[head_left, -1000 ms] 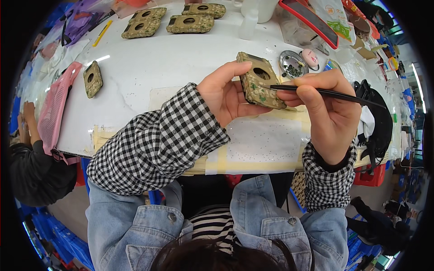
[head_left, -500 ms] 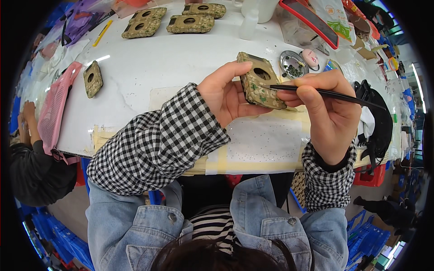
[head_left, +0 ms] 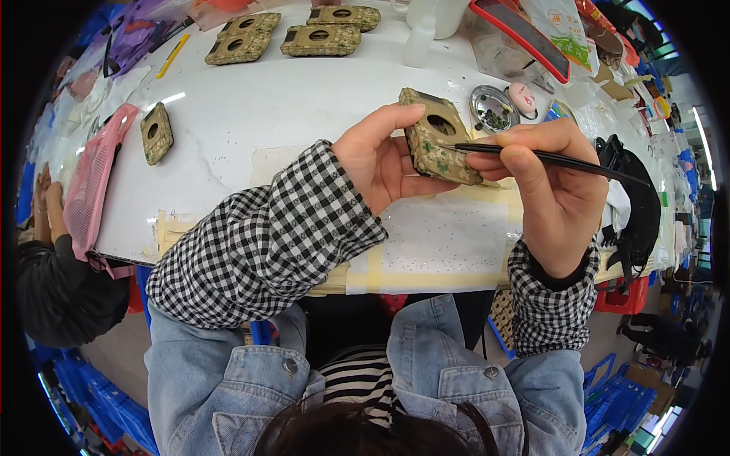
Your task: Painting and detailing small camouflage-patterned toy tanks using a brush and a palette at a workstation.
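Observation:
My left hand (head_left: 378, 156) holds a camouflage-patterned toy tank hull (head_left: 420, 144) tilted up over the table, thumb on its top edge and fingers along its side and underneath. The hull has a round dark hole in its upper face. In my right hand (head_left: 559, 182) is a pair of black tweezers (head_left: 582, 165), pinched between thumb and fingers. Their tip meets the hull's face just below the hole; whether anything is between the points is too small to tell. Beneath lies a white paper sheet (head_left: 433, 247) scattered with tiny specks.
A round dish (head_left: 477, 97) with small dark green bits sits beyond my right hand. One like hull (head_left: 155, 134) lies at left, and several more (head_left: 319, 42) stand at the back. A red-cased phone (head_left: 525, 38) leans at back right. Another person (head_left: 68, 296) is at far left.
My hands, the hull and the tweezers show almost no movement. At the far left, the other person's hands have shifted slightly. A figure in the right background has moved.

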Tool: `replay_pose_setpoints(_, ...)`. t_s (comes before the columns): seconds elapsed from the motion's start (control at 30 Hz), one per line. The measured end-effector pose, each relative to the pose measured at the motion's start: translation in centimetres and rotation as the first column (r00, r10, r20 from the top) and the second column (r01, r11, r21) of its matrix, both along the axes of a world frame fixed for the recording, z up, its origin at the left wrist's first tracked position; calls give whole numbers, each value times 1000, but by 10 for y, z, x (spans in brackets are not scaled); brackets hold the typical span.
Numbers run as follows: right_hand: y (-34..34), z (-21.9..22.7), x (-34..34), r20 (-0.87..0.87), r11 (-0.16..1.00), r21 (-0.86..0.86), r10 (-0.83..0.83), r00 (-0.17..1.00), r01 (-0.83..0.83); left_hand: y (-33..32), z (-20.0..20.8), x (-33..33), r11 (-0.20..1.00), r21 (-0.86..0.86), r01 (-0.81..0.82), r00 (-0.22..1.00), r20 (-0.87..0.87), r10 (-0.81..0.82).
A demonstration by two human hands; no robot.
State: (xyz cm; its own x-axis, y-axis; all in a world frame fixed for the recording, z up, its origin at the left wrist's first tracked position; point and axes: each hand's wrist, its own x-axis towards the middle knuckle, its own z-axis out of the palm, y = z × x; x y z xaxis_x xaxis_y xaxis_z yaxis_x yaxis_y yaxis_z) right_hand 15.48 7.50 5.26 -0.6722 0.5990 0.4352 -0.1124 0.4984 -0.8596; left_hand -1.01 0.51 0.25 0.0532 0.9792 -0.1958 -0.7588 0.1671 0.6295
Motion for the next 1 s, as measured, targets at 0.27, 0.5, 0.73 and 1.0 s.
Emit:
replay_pose_setpoints(0.27,0,-1,1,-3,1000,-7,-3,1000,3,-1,3,1,1000,-15,-9,1000,-5,9)
replay_pose_setpoints(0.5,0,-1,1,-3,1000,-1,14,1000,-14,-1,1,0,1000,-12,-6,1000,-6,6)
replay_pose_setpoints(0.73,0,-2,0,3,1000,-1,6,1000,-6,-1,1,0,1000,-13,-10,1000,-10,10)
replay_pose_setpoints(1.0,3,-4,1,-29,999,38,37,999,-36,-1,0,-1,1000,-5,6,1000,8,-6)
